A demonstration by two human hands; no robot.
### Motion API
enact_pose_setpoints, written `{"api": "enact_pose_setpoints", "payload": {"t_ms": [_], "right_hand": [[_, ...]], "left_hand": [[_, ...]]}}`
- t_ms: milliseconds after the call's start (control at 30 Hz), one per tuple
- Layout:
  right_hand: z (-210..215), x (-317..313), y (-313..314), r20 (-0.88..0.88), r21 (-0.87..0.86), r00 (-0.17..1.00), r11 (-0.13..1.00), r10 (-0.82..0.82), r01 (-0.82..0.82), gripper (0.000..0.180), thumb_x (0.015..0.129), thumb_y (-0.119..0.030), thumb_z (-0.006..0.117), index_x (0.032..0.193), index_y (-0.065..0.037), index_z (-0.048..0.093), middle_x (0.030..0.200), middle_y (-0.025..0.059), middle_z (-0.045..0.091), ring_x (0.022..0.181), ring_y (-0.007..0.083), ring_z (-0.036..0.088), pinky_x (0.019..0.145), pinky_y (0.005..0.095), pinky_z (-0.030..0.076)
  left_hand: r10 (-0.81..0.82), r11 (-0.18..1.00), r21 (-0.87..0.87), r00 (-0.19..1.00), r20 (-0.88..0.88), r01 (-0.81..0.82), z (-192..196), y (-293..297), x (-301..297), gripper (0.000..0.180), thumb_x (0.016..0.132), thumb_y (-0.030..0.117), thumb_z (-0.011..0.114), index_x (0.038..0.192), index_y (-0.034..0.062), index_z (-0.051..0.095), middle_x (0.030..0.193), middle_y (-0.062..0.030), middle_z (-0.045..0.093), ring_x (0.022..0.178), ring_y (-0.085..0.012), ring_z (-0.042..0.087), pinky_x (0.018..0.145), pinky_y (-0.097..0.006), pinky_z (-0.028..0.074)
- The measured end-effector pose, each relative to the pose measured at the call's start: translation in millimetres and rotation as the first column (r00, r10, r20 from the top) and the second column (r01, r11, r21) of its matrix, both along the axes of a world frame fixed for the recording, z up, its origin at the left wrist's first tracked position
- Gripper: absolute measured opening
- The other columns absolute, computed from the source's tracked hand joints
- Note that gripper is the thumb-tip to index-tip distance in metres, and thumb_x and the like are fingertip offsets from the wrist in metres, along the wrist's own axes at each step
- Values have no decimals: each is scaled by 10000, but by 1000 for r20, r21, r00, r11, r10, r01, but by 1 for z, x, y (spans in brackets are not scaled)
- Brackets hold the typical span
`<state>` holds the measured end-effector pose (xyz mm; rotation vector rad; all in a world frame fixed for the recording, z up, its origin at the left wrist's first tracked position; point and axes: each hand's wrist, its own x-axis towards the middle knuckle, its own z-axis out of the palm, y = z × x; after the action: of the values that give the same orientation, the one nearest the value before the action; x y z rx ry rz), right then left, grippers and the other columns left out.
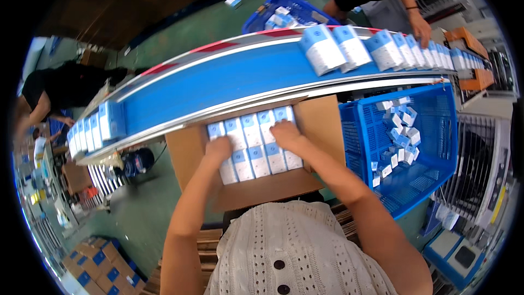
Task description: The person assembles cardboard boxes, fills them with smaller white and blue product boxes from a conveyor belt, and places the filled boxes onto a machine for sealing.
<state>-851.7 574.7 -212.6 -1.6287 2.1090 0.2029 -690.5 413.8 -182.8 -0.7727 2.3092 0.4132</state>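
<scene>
An open cardboard carton (322, 131) is in front of me, its flaps folded outward. Two rows of small blue-and-white boxes (254, 153) sit inside it, standing side by side. My left hand (219, 148) is at the left end of the rows, fingers curled against the boxes there. At the right end, my right hand (287, 134) has its fingers bent over the boxes. Both hands grip the packed boxes from opposite ends; the fingertips are partly hidden.
Beyond the carton runs a blue conveyor belt (218, 71), carrying upright boxes (323, 49) on the right and more on the left. A blue crate (431, 177) with loose small boxes stands at right. Another blue basket (259, 13) and two people are across the belt.
</scene>
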Motion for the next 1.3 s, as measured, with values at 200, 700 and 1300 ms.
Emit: {"api": "enact_pose_setpoints", "payload": {"t_ms": [200, 700, 1300], "right_hand": [[-1, -32, 20, 597, -218, 790, 921, -137, 324, 151, 738, -134, 538, 820, -13, 574, 791, 177, 578, 841, 322, 549, 751, 388, 431], [138, -323, 73, 168, -424, 604, 496, -779, 757, 669, 779, -579, 458, 957, 60, 547, 937, 269, 576, 925, 391, 550, 806, 426, 421], [148, -9, 73, 631, -711, 758, 265, -166, 651, 504, 690, -294, 708, 971, 45, 463, 904, 197, 589, 751, 280, 617, 647, 355, 488]], "left_hand": [[-138, 983, 109, 987, -76, 146, -37, -8, 32, 364, 768, 326, 555, 989, 39, 526, 1055, -197, 512, 954, -364, 527, 797, -433, 451], [593, 805, 519, 357, -722, -287, 119, -50, -115, 337, 887, 250, 474, 1152, 43, 495, 856, -81, 572, 726, -124, 544, 544, -233, 455], [442, 795, 286, 189, -877, -535, 147, 47, 62, 707, 603, 147, 726, 1165, -14, 328, 949, -193, 572, 851, -309, 592, 737, -350, 467]]}}
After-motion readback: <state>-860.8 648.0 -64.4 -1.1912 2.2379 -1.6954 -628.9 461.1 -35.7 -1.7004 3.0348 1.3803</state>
